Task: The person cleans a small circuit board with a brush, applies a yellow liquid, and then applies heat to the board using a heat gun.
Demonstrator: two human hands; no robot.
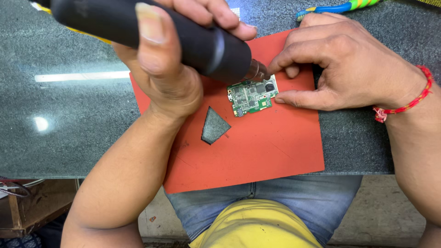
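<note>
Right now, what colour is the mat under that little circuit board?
The mat is orange-red, with a cut-out hole showing grey; seen in the head view.

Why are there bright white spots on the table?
In the head view, lamps above glare off the shiny table: a long streak and a round spot, both left of the orange mat. The black tool in the left hand looks big and slightly blurred.
</note>
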